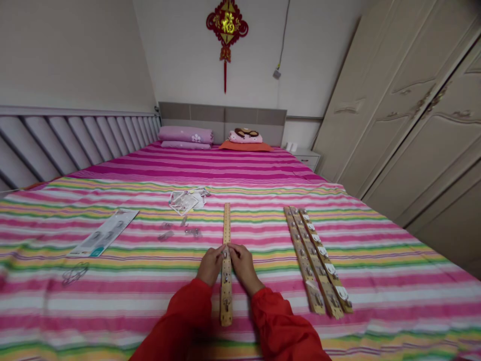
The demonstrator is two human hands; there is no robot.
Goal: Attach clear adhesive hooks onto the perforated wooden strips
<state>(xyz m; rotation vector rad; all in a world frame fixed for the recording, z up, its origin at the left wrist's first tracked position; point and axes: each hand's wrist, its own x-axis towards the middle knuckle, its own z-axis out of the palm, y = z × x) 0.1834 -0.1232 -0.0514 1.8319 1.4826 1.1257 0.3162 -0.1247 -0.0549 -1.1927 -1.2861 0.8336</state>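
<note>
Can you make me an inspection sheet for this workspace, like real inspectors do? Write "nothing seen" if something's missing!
Surface: striped bedsheet, slightly creased.
Job's things: wooden strip bearing metal pieces; three similar strips side by side, right.
Clutter: flat white package, packaging pile, small clear packets, thin looped item, all left of the strip.
Hands: left hand and right hand meet at the strip; what they pinch is too small to tell.
Cables: one cable hanging on the wall, grey box at its end.
Surroundings: headboard, wardrobe, slatted rail, red ornament.
</note>
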